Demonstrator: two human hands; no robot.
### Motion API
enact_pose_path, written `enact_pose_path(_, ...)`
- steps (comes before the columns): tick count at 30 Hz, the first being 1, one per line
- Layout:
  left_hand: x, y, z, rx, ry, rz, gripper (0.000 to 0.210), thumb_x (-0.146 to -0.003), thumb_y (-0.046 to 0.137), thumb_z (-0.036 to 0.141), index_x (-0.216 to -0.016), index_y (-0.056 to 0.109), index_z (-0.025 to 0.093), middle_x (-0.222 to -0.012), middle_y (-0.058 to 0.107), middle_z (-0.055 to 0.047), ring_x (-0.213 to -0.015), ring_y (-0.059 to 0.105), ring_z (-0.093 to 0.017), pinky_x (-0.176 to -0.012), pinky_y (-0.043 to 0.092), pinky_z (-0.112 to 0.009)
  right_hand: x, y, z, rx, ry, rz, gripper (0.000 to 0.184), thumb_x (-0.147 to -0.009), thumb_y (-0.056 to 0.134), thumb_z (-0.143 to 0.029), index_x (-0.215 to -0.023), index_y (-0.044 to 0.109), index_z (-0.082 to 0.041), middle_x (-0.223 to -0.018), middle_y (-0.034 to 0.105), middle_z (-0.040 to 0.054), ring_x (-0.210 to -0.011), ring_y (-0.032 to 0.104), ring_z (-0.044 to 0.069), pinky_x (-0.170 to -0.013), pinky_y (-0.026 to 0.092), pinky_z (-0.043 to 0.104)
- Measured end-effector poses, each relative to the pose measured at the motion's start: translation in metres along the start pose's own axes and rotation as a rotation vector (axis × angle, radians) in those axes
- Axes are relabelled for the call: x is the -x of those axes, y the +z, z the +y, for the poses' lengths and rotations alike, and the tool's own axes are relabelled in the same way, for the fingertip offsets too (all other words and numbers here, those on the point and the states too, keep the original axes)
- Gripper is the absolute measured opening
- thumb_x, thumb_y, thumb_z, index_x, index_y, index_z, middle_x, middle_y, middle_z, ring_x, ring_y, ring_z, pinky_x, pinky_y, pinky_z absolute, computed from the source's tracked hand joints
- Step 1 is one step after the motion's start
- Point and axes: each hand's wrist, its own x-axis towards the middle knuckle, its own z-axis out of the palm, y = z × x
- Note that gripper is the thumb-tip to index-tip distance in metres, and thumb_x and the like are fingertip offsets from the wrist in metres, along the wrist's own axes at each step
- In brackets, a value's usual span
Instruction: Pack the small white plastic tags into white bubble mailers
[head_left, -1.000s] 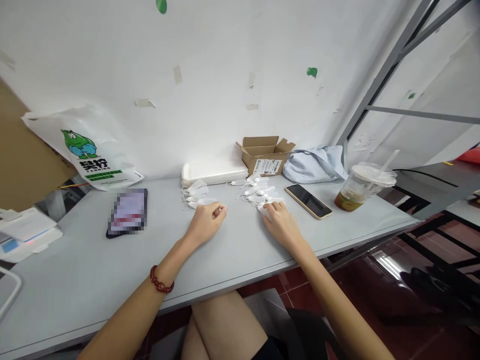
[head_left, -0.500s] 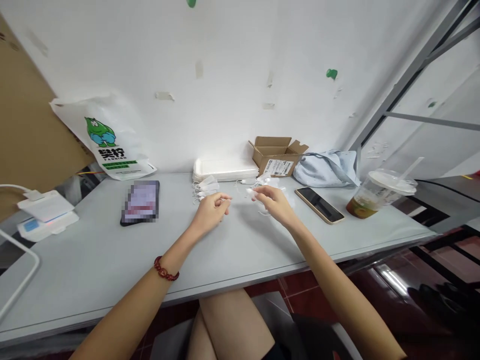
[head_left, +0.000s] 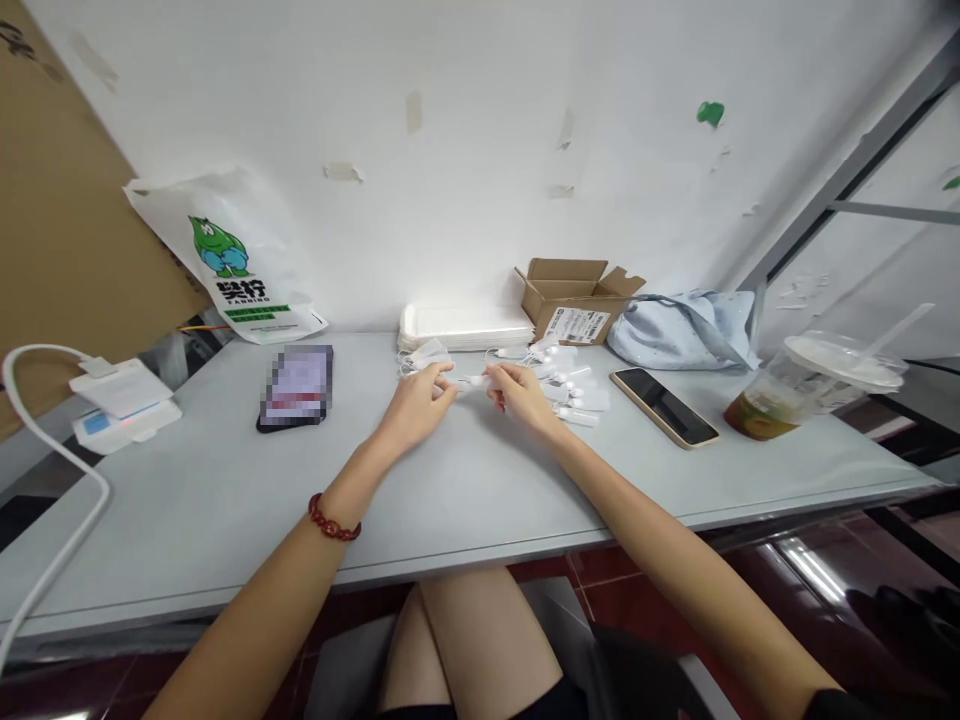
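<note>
Cool, even light, apparently from overhead, brightens the white wall and the gray tabletop, where faint, soft-edged shadows fall below the left hand and right hand. The wall dims toward the upper right corner, and darkness gathers beneath the table. A white streak of glare cuts across the glossy dark-red floor at right. Wide-angle distortion tilts and stretches the plastic drink cup near the right edge. Fine detail softens around the fingers, blurring the small white piece between them, while coarse pixelation masks the left-hand smartphone's screen.
</note>
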Motion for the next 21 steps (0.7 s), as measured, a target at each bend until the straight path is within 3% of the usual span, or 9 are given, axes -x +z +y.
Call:
enact_pose_path(5,0.001,0.001,-0.002,0.022,-0.034,0.036,0.04,-0.078,0.053,0.03,-0.114,0.061,0.013,-0.084,0.07,-0.004,-0.065,0.063,-0.017,-0.077,0.048,-0.031,0.003,-0.006,-0.009,0.03,0.011,0.009,0.042,-0.077,0.058,-0.057,-0.06,0.048,-0.019,-0.047,0.041,-0.0059,-0.042,0.034,0.007,-0.044,0.028,0.023)
enact_pose_path(7,0.001,0.0,-0.004,0.035,-0.036,0.037,0.035,-0.077,0.054,0.032,-0.104,0.065,0.013,-0.08,0.069,-0.004,-0.065,0.063,-0.017,-0.075,0.048,-0.031,0.003,-0.007,-0.012,0.053,0.021,0.011,0.043,-0.073,0.062,-0.057,-0.058,0.05,-0.019,-0.045,0.041,-0.0057,-0.042,0.034,0.007,-0.044,0.026,0.023)
enact_pose_path(11,0.001,0.0,-0.004,0.084,0.021,-0.062,0.023,-0.075,0.055,0.034,-0.081,0.067,0.015,-0.074,0.068,-0.005,-0.066,0.06,-0.017,-0.071,0.047,-0.031,0.004,-0.009,-0.016,0.093,0.021,0.03,0.043,-0.068,0.068,-0.058,-0.06,0.056,-0.017,-0.045,0.042,-0.0057,-0.043,0.034,0.007,-0.045,0.025,0.023)
enact_pose_path(16,0.003,0.0,-0.001,0.21,0.004,-0.207,0.025,-0.072,0.056,0.033,-0.086,0.066,0.015,-0.078,0.067,-0.005,-0.068,0.06,-0.017,-0.065,0.047,-0.031,0.005,-0.01,-0.021,0.123,0.071,0.085,0.046,-0.067,0.068,-0.058,-0.054,0.052,-0.017,-0.041,0.04,-0.0058,-0.042,0.031,0.006,-0.046,0.023,0.024)
enact_pose_path(21,0.005,-0.001,0.001,0.188,0.015,-0.241,0.022,-0.076,0.055,0.036,-0.074,0.063,0.016,-0.071,0.063,-0.004,-0.067,0.057,-0.016,-0.06,0.045,-0.028,0.004,-0.009,-0.02,0.15,0.063,0.151,0.054,-0.065,0.07,-0.057,-0.043,0.039,-0.019,-0.038,0.038,-0.0053,-0.04,0.029,0.006,-0.046,0.022,0.025)
